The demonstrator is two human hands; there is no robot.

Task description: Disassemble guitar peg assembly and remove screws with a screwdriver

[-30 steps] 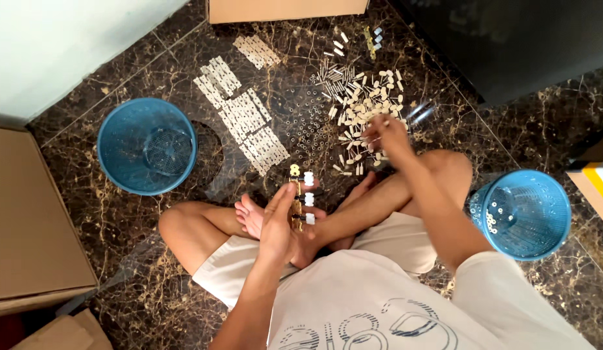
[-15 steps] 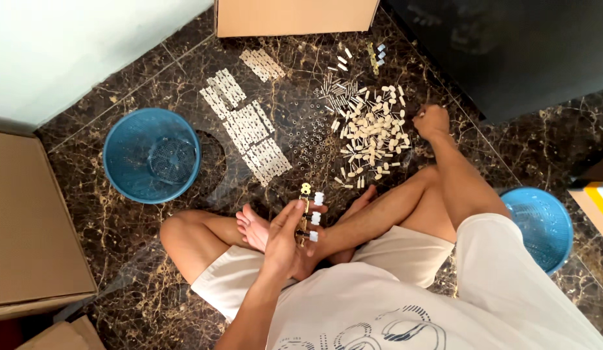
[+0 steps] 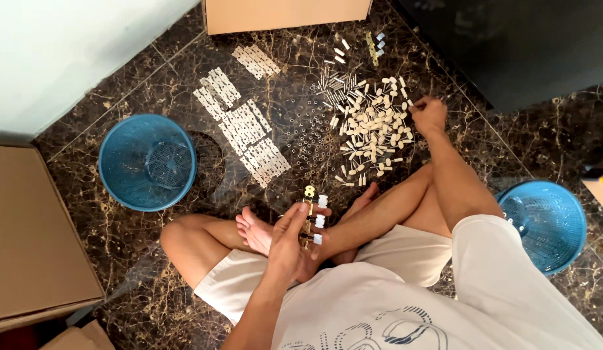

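The person is sitting cross-legged on the dark marble floor [image 3: 152,272], and the left hand [image 3: 289,243] is holding a brass strip with white knobs [image 3: 312,217] upright over the crossed feet, fingers wrapped around its lower end in a firm grip. Three white knobs are sticking out along the strip's right side, and its gold top end is poking clear above the fingertips.

The right hand [image 3: 429,115] is stretching far out to the pile of cream pegs [image 3: 374,133], sitting at the pile's far right edge. Its fingers are curled down onto the floor there, but whether that grip is pinching a peg or resting loose, I cannot tell from this angle.

To the left of the pile, a scatter of small dark rings [image 3: 308,136] is lying on the floor, and further left rows of flat white plates [image 3: 246,133] are running in diagonal bands toward the far edge of the floor. A few loose metal pins [image 3: 334,84] are lying just beyond the pile.

One blue mesh basket [image 3: 147,162] is standing near the person's left knee, and a second blue basket [image 3: 549,220] is standing by the right hip. A cardboard box [image 3: 35,240] is sitting at the floor's left edge, and another box [image 3: 285,13] is at the far edge.
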